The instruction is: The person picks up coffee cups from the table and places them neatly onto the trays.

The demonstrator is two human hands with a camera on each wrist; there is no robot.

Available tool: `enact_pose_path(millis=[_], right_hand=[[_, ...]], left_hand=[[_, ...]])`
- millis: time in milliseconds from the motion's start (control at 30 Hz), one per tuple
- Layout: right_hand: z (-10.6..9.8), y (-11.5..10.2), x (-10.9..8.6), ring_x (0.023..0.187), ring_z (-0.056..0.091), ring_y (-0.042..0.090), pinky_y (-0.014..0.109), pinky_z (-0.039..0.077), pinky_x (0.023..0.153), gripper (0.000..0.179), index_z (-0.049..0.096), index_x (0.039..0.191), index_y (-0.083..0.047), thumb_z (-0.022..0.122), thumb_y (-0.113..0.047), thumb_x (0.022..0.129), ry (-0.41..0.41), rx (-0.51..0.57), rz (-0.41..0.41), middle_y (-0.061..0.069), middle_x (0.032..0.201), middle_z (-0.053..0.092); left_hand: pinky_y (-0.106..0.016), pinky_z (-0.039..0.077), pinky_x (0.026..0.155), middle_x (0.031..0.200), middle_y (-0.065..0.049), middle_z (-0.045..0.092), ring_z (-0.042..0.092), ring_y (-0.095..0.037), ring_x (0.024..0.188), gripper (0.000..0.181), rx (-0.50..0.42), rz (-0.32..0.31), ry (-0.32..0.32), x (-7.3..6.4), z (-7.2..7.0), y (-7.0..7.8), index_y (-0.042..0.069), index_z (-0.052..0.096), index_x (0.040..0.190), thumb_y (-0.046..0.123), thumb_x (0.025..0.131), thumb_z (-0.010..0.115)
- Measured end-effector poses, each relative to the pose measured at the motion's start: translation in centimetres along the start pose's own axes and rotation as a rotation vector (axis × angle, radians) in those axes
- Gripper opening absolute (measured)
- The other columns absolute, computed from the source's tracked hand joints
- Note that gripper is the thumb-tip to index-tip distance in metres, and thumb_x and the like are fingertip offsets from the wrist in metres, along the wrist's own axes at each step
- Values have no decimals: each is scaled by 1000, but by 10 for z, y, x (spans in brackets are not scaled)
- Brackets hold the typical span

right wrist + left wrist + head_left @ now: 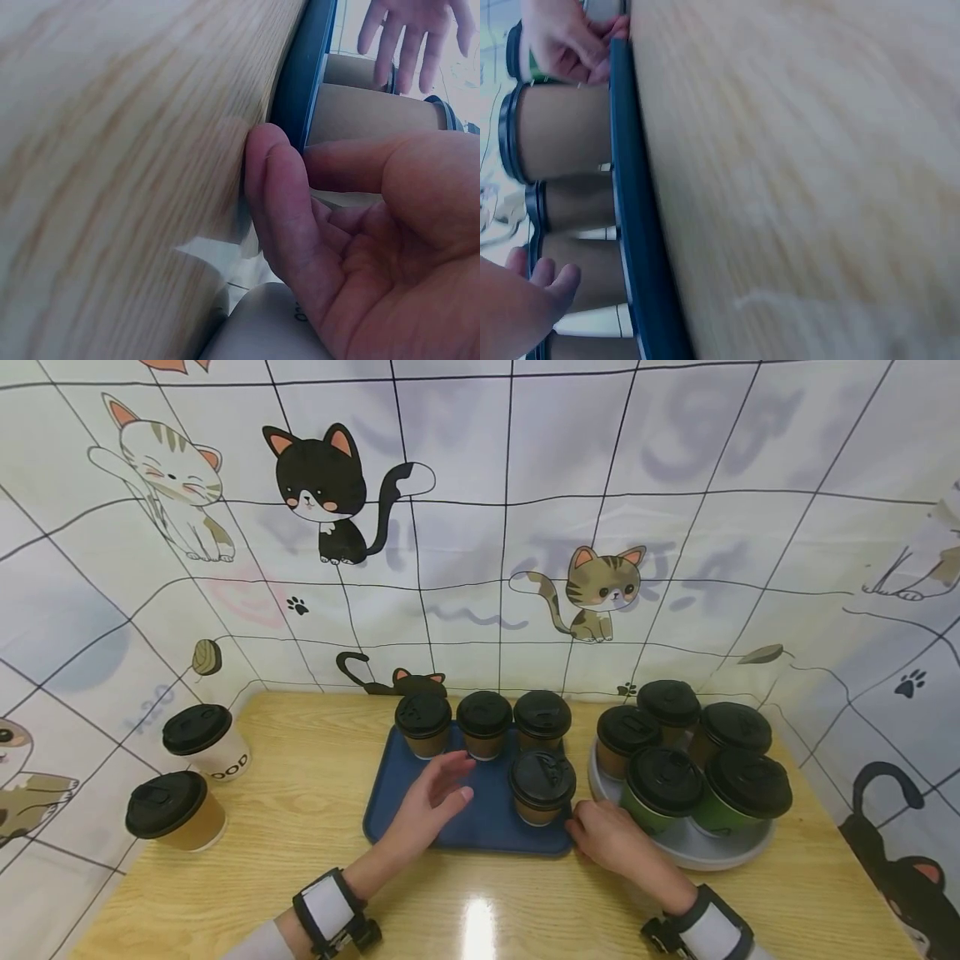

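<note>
A blue tray [480, 814] lies on the wooden table, bearing several brown paper cups with black lids. Three stand along its back edge, among them the back-left cup [423, 727]; another cup [542, 789] stands near the front right. My right hand [618, 839] grips the tray's right edge near the front corner; in the right wrist view its fingers [289, 202] curl at the rim. Over the tray's left half hovers my left hand [427, 802], fingers extended and apart, holding nothing.
A round grey plate [712, 856] crowded with several lidded cups, some green, sits right beside the tray. At the table's left stand a white lidded cup [225, 760] and a brown lidded cup [198, 827]. A cat-patterned cloth [465, 543] backs the table.
</note>
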State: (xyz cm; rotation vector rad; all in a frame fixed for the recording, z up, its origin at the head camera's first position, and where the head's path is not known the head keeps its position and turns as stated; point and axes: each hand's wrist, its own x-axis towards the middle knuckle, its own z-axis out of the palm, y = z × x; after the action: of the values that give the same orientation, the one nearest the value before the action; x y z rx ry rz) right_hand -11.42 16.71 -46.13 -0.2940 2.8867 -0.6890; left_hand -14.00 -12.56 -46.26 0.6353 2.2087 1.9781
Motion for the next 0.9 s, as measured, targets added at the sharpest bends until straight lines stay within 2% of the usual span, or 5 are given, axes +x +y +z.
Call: enact_pose_path(millis=[167,367,667,767,900], right_hand=[[1,0,1,46,46,12,29,39,49,42,54,60,-16,64,-8,100,0,-2,-2,-6,51,50],[1,0,0,45,46,12,30,39,49,42,54,60,-16,64,-8,100,5,-3,-3,-7,50,50],[1,1,0,46,46,12,30,39,49,41,54,61,-16,64,-8,100,5,2,5,-6,51,50],[0,0,0,46,46,13,30,39,49,41,54,61,-16,64,-7,100,7,1,4,-6,51,50],[0,-1,-1,46,46,13,30,38,49,41,54,60,-15,64,-7,100,7,2,3,-6,51,50]], left_hand=[[-24,46,106,145,-19,56,51,-33,138,48,-6,71,188,-1,-19,-2,1,47,147,9,103,63],[-20,48,100,138,-27,55,58,-18,126,41,-41,121,419,-3,-49,0,-6,48,141,-1,102,59],[-18,43,101,138,-8,45,46,-26,135,50,-45,71,824,-10,-101,-9,-5,38,146,6,103,60],[-21,41,106,143,-5,39,40,-27,141,57,-80,6,938,-13,-114,-13,2,33,150,13,103,62],[-30,35,116,152,-6,28,29,-27,149,67,-123,-97,1024,-19,-129,-18,10,23,157,19,103,61]])
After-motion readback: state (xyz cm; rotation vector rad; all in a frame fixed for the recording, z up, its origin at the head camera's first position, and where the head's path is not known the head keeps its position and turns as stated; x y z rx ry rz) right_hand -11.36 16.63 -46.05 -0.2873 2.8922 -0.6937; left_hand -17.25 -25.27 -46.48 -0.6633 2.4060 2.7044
